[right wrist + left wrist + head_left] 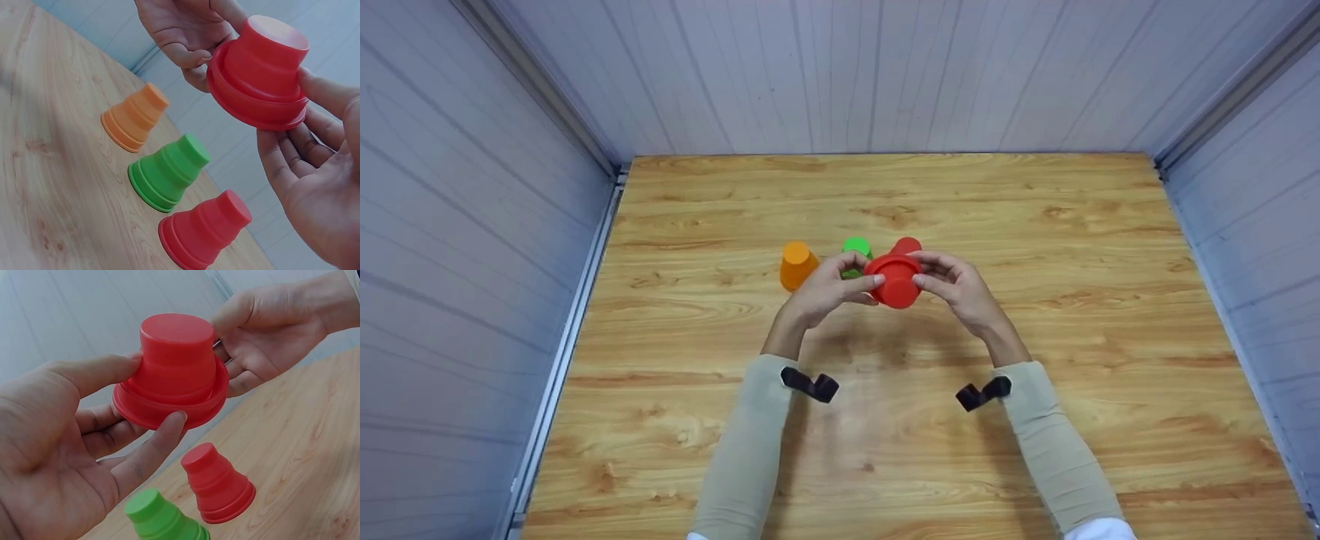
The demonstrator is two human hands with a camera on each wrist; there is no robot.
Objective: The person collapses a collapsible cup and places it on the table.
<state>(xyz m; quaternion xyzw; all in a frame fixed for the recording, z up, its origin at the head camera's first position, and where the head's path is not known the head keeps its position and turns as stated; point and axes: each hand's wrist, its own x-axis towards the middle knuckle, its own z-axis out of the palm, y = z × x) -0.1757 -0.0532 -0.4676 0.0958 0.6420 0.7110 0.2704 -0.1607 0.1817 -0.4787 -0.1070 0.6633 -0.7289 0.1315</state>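
Left grip [826, 288] and right grip [966, 291] both pinch the held red cup [174, 363], narrow end up, above the wood-grain desk [1110, 285]. Seems mid-fold or mid-unfold, can't tell which; next move likely calls for even two-sided pressure. Smooth, probably flexible, stepped taper. Orange cup [135, 117], green cup [169, 171], second red cup [205, 230] stand inverted.

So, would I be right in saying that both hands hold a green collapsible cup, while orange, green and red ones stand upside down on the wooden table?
Not quite: the collapsible cup held by the left hand and right hand is red, not green, as the right wrist view shows. The rest is right.
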